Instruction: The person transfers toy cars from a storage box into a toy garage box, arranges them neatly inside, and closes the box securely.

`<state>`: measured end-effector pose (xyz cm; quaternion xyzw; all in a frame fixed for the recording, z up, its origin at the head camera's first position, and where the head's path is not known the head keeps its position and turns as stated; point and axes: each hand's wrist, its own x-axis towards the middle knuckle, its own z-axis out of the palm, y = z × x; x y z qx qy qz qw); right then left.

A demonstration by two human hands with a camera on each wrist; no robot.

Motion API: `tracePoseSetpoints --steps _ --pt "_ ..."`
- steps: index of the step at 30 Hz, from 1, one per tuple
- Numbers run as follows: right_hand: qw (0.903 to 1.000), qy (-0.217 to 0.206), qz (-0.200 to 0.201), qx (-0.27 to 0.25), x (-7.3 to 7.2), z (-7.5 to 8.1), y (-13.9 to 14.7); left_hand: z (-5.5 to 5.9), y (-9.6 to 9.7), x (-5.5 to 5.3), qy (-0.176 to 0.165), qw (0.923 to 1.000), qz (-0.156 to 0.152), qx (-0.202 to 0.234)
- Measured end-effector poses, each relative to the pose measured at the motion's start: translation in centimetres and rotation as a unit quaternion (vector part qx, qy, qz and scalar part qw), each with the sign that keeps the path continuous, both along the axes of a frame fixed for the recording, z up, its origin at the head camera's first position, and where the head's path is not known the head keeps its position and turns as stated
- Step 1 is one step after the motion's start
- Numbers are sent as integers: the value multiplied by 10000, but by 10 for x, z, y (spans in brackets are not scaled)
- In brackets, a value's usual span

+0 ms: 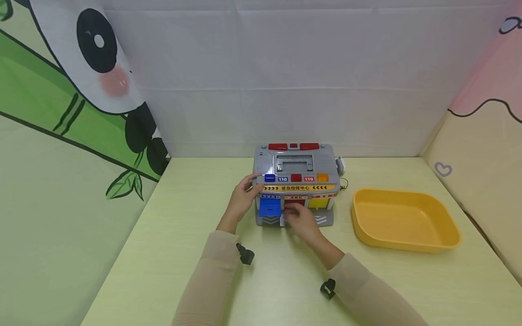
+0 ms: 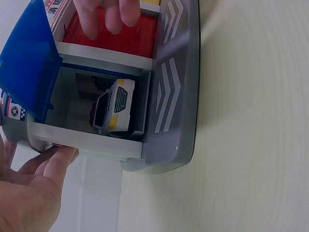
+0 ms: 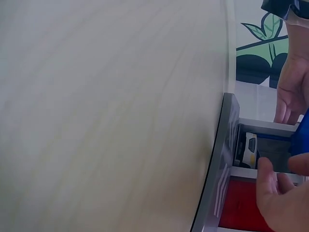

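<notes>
A grey toy emergency station [image 1: 293, 184] stands near the far edge of the table, its blue door [image 1: 270, 207] raised. Behind that door, a white toy car [image 2: 122, 105] sits inside the bay with its front facing outward. My left hand [image 1: 241, 199] grips the station's left side around the upper front corner. My right hand [image 1: 302, 222] is in front of the red door [image 2: 116, 35], beside the blue-door bay. Its fingers [image 3: 265, 183] are loosely bent and appear to hold nothing. The yellow door [image 1: 318, 202] is down.
A yellow plastic tray [image 1: 408, 246] lies on the table to the right. A small white handset-like piece [image 1: 340, 165] with a coiled cord is on the station's right side. A white backdrop [image 1: 285, 113] rises right behind the table.
</notes>
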<state>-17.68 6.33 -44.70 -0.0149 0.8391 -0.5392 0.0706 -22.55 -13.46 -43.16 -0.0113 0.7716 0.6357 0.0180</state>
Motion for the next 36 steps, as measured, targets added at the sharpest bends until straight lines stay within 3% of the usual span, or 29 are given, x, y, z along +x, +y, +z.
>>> tracePoseSetpoints --steps 7,10,17,24,27,32,36 --pt "9978 565 -150 299 6 7 1 -1 0 -1 -5 10000 9 -1" --pt "9941 1003 -214 354 9 11 0 -1 0 -1 -17 10000 12 5" --pt "9709 2352 -128 428 13 17 0 -1 0 -1 -16 10000 21 -25" --pt "9606 2644 100 851 11 23 1 -2 -1 -2 -32 10000 1 -61" --pt "9494 2955 173 1045 10 24 2 -2 -1 -2 -42 10000 2 -65" --pt "9220 3618 220 1364 4 23 3 -3 -1 -2 -38 10000 26 -83" --pt "9062 3804 180 1835 0 24 3 -2 -1 -2 -24 10000 25 -85"
